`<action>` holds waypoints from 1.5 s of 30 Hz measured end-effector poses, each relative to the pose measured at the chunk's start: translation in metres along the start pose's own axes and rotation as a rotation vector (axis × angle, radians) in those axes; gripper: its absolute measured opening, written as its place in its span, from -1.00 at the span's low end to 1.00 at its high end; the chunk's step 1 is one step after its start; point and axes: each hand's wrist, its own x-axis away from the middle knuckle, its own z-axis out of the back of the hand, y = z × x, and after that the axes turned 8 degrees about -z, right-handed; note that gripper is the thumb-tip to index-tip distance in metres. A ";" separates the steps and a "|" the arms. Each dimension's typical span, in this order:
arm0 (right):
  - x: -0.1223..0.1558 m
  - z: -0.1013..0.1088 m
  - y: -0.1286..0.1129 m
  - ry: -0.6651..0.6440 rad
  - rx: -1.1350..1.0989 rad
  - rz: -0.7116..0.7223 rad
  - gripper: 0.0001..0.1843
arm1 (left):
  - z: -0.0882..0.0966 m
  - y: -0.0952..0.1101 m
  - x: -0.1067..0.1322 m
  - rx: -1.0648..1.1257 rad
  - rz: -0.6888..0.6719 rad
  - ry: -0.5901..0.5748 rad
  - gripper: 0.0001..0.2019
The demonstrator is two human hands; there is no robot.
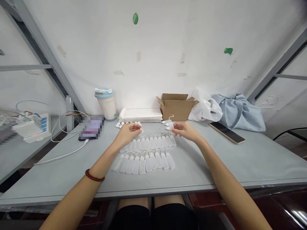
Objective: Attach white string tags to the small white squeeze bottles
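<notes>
My right hand [184,130] pinches a small translucent bottle [171,125] with a thin white curved strand standing up from its top. My left hand [129,133] is closed, thumb against fingertips, on a small white cap-like piece [141,130]. Beneath and in front of both hands lie two rows of flat translucent bottles, a far row [150,143] and a near row [142,164], each bottle with a white strand at its neck. Small white pieces [123,124] are heaped just beyond my left hand. Several more white-stranded pieces [164,124] lie beside my right hand.
Along the wall stand a cup with a blue lid [105,105], a white stack [142,115], an open cardboard box [176,108], a white plastic bag [203,107] and a light blue cloth bundle [240,111]. Phones lie right [226,132] and left [92,127], the left one with a cable [64,156].
</notes>
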 end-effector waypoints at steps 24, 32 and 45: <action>0.004 -0.063 -0.014 0.212 0.054 0.456 -0.60 | -0.010 0.015 0.010 0.141 -0.038 -0.091 -0.69; 0.004 -0.072 -0.011 0.222 0.162 0.524 -0.62 | -0.014 0.021 0.014 0.221 -0.042 -0.028 -0.74; 0.004 -0.078 -0.009 0.259 0.527 0.515 -0.62 | -0.023 0.027 0.021 0.112 -0.244 -0.096 -0.78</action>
